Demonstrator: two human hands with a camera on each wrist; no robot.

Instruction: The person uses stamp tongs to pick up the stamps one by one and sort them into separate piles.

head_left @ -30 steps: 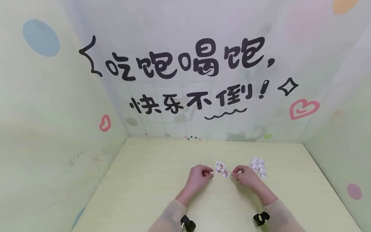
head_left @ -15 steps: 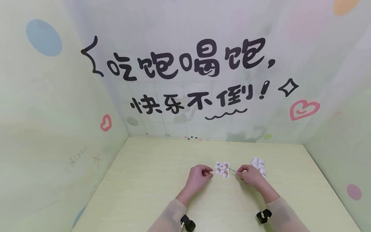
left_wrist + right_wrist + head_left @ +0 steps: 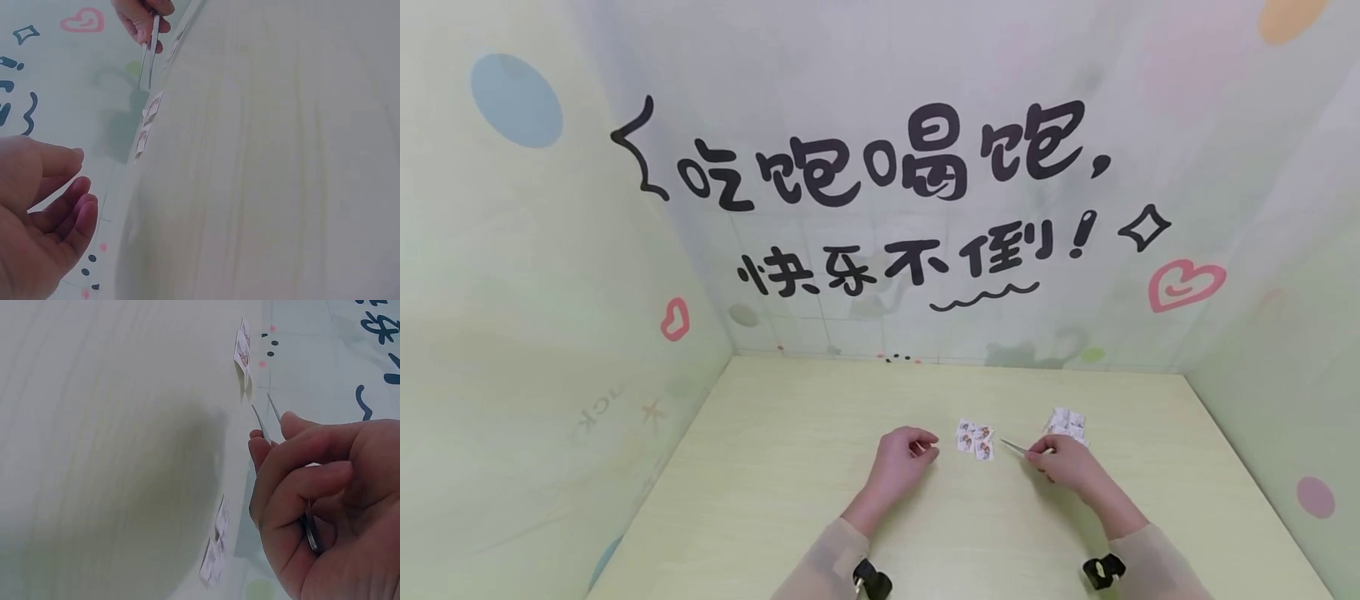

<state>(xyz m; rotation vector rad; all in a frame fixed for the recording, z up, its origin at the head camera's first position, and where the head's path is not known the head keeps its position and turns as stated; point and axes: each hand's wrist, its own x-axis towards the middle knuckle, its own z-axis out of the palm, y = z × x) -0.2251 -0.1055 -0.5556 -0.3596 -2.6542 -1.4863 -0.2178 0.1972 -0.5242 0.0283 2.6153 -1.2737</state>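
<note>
My right hand (image 3: 1067,462) holds a pair of metal tweezers (image 3: 1013,447), whose two prongs stand apart with nothing between them in the right wrist view. To the left of the tips, a small group of white picture squares (image 3: 983,451) lies close together on the table. My left hand (image 3: 904,458) hovers beside that group on its left, fingers loosely curved and holding nothing. The left wrist view shows its thumb and fingers (image 3: 59,164) apart. A second cluster of similar squares (image 3: 1067,419) lies behind my right hand, which partly hides it.
The pale wooden table (image 3: 790,467) spreads around both hands. A printed wall covering (image 3: 850,333) rises along its back and sides. A black wrist strap (image 3: 1103,572) sits on the right sleeve, and another black strap (image 3: 872,579) on the left.
The tweezers were over the left group, then at its upper right square, which now lies there. They have drawn off to the right with my right hand. My left hand has shifted slightly left.
</note>
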